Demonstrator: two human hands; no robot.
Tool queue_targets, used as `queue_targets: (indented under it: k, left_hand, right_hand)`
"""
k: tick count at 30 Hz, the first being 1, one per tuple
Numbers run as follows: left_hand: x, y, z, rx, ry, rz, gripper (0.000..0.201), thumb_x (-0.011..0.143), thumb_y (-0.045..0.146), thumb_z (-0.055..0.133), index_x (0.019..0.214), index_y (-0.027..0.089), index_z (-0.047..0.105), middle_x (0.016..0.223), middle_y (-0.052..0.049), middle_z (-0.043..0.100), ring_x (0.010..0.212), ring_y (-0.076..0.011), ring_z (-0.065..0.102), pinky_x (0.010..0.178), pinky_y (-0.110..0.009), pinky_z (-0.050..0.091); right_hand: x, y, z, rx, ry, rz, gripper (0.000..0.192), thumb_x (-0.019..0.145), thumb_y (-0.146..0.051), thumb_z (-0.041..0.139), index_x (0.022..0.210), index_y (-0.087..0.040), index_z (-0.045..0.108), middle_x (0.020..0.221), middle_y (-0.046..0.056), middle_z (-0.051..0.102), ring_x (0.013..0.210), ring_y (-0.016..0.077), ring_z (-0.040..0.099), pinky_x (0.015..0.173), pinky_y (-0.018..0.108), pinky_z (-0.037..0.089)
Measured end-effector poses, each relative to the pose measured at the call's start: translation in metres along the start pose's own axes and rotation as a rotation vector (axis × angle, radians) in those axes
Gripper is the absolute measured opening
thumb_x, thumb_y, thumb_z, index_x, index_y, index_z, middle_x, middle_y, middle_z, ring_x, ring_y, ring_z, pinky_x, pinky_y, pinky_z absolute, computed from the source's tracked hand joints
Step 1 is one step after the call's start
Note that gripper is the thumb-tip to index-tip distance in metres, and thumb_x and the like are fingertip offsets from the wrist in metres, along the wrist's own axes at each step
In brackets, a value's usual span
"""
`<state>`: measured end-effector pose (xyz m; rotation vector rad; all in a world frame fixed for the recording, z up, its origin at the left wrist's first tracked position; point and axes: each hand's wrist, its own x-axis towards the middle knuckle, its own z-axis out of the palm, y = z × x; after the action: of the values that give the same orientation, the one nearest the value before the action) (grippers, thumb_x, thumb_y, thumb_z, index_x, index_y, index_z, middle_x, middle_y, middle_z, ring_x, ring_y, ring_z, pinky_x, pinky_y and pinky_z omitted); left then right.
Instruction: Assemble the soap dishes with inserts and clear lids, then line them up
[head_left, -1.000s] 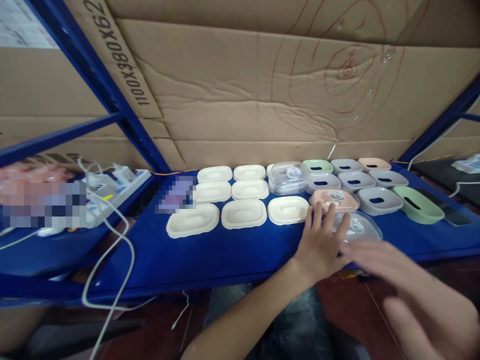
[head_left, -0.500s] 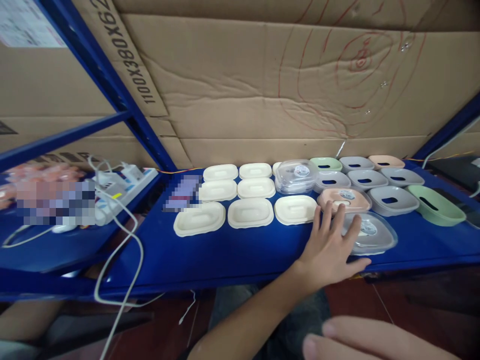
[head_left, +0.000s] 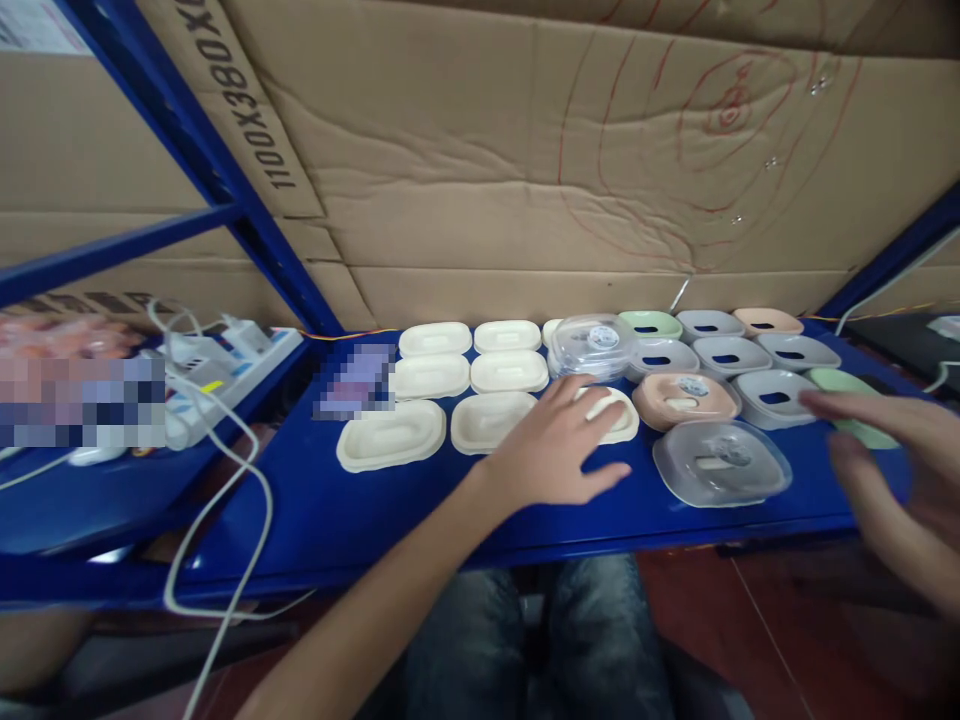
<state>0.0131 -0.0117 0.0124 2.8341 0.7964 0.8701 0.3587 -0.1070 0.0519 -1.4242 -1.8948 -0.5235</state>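
My left hand (head_left: 555,450) lies with fingers spread over a cream oval lid (head_left: 622,415) in the front row on the blue shelf (head_left: 420,520). Right of it sits a grey dish under a clear lid (head_left: 721,462), with nothing touching it. My right hand (head_left: 896,465) hovers open and blurred near the shelf's right end, in front of a green dish (head_left: 832,382). A pink dish (head_left: 684,398) stands just behind the clear-lidded one.
Several cream lids (head_left: 469,375) lie in rows at the shelf's middle. Grey, green and pink dishes (head_left: 731,350) and a stack of clear lids (head_left: 594,345) stand behind. A white power strip (head_left: 217,385) with cables sits left. Cardboard (head_left: 525,170) backs the shelf.
My left hand has moved left from the clear-lidded grey dish onto the cream lid. My right hand has come up from the bottom edge to the shelf's right end.
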Motion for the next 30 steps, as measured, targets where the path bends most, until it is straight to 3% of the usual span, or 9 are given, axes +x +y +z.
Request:
queue_targets:
  k: [2,5,9,13,20,25,30]
  left_hand:
    - [-0.003,-0.018,-0.007,0.085,-0.075,-0.024,0.04,0.102,0.042,0.071,0.13,0.014,0.072,0.139,-0.022,0.069,0.14,-0.0412,0.057,0.119,-0.061,0.049]
    - [-0.009,-0.033,-0.008,0.181,-0.173,-0.054,0.029,0.101,0.037,0.073,0.117,0.013,0.074,0.127,-0.018,0.072,0.127,-0.0382,0.062,0.111,-0.055,0.051]
    - [-0.014,-0.036,-0.002,0.231,-0.24,-0.053,0.027,0.104,0.037,0.071,0.118,0.014,0.074,0.129,-0.018,0.07,0.127,-0.0372,0.061,0.11,-0.053,0.05]
    - [-0.016,-0.035,0.005,0.235,-0.235,-0.069,0.027,0.107,0.038,0.068,0.121,0.016,0.072,0.138,-0.019,0.066,0.132,-0.0375,0.058,0.113,-0.054,0.048]
    - [-0.017,-0.034,0.014,0.165,-0.171,-0.109,0.032,0.108,0.044,0.067,0.125,0.017,0.072,0.148,-0.021,0.06,0.137,-0.0389,0.057,0.117,-0.055,0.049]
    - [-0.016,-0.031,0.017,0.137,-0.166,-0.169,0.031,0.106,0.044,0.069,0.124,0.018,0.074,0.144,-0.02,0.061,0.134,-0.0381,0.058,0.118,-0.055,0.049]
    - [-0.015,-0.028,0.019,0.171,-0.152,-0.225,0.042,0.102,0.051,0.072,0.128,0.018,0.073,0.138,-0.02,0.064,0.131,-0.0399,0.055,0.119,-0.058,0.047]
  right_hand:
    - [0.012,0.043,0.026,-0.064,-0.058,-0.075,0.033,0.107,-0.04,0.061,0.132,-0.026,0.076,0.124,0.013,0.082,0.117,0.0306,0.079,0.101,0.044,0.06]
    - [0.018,0.107,0.053,-0.182,-0.236,0.014,0.029,0.105,-0.034,0.063,0.127,-0.022,0.079,0.128,0.017,0.082,0.128,0.0306,0.075,0.102,0.04,0.057]
    - [0.017,0.151,0.067,-0.111,-0.376,0.113,0.027,0.103,-0.033,0.07,0.125,-0.021,0.081,0.133,0.018,0.08,0.128,0.0315,0.075,0.103,0.041,0.055]
    - [0.013,0.154,0.076,-0.038,-0.485,0.091,0.024,0.099,-0.033,0.077,0.118,-0.019,0.083,0.126,0.019,0.081,0.119,0.0295,0.077,0.101,0.041,0.055]
    - [0.006,0.161,0.089,-0.09,-0.52,0.036,0.028,0.093,-0.037,0.084,0.113,-0.017,0.081,0.117,0.019,0.081,0.113,0.0313,0.074,0.105,0.043,0.051]
    - [0.007,0.159,0.089,-0.145,-0.429,-0.007,0.03,0.09,-0.046,0.083,0.104,-0.019,0.076,0.107,0.018,0.081,0.107,0.0343,0.07,0.106,0.047,0.048]
    - [0.014,0.151,0.08,-0.226,-0.234,-0.095,0.035,0.092,-0.051,0.078,0.105,-0.018,0.074,0.102,0.017,0.081,0.107,0.0349,0.068,0.107,0.047,0.049]
